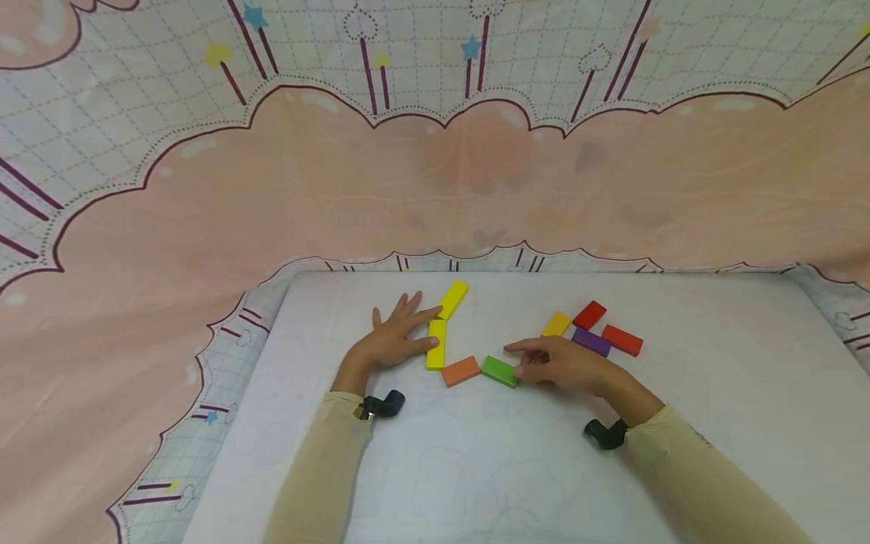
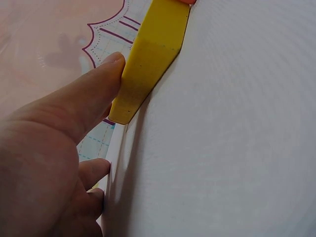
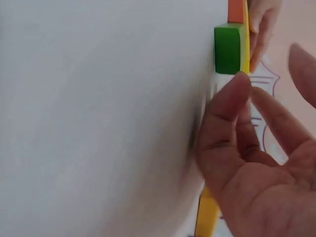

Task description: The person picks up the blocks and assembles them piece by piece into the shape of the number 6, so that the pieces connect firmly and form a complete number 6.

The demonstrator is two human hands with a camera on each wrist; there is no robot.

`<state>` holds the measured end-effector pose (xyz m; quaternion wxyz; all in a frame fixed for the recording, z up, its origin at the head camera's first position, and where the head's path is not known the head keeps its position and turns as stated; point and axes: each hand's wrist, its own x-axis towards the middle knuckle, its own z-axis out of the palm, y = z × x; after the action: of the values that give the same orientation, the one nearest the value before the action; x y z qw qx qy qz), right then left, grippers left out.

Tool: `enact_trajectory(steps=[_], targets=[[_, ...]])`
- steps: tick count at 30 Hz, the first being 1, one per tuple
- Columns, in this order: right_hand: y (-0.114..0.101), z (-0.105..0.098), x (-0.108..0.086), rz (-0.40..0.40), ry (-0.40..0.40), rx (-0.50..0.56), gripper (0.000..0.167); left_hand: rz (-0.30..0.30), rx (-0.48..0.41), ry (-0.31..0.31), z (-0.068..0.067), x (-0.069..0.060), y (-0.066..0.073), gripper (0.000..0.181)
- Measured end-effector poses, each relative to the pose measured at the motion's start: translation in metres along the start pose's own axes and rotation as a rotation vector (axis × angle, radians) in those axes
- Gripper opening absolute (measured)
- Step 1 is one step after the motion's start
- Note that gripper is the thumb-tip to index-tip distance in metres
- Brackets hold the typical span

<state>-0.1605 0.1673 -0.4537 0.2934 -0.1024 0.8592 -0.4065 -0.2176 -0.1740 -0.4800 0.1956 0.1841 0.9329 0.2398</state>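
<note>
My left hand (image 1: 397, 338) has its fingers spread beside two yellow blocks. Its thumb touches the side of the lower yellow block (image 1: 436, 351), which also shows in the left wrist view. The index fingertip reaches the near end of the upper yellow block (image 1: 454, 297). From there the row bends right through an orange block (image 1: 461, 371) to a green block (image 1: 499, 371). Close to the green block's right end is my right hand (image 1: 560, 361), index finger stretched out and other fingers loosely bent. In the right wrist view nothing shows between its fingers, just short of the green block (image 3: 228, 49).
Behind the right hand lie an amber block (image 1: 556, 323), a purple block (image 1: 591, 341) and two red blocks (image 1: 589, 313). The white table (image 1: 448, 468) ends at a patterned curtain (image 1: 435, 181) along its far edge.
</note>
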Motion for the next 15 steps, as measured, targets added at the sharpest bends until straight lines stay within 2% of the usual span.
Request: enact_trajectory(steps=[3,6,12,15], targets=[[0.001,-0.006,-0.007,-0.006,0.05,-0.006,0.044,-0.002,-0.003,0.001,-0.001,0.0,0.0,0.069],[0.001,-0.012,-0.016,-0.049,0.141,-0.034,0.04,-0.002,-0.003,0.003,0.0,0.0,0.0,0.069],[0.006,-0.027,-0.035,-0.175,0.367,-0.223,0.032,0.005,-0.008,0.001,0.0,0.001,-0.002,0.069],[0.013,-0.036,-0.041,-0.213,0.449,-0.327,0.03,0.004,-0.011,-0.002,0.0,0.001,-0.001,0.069]])
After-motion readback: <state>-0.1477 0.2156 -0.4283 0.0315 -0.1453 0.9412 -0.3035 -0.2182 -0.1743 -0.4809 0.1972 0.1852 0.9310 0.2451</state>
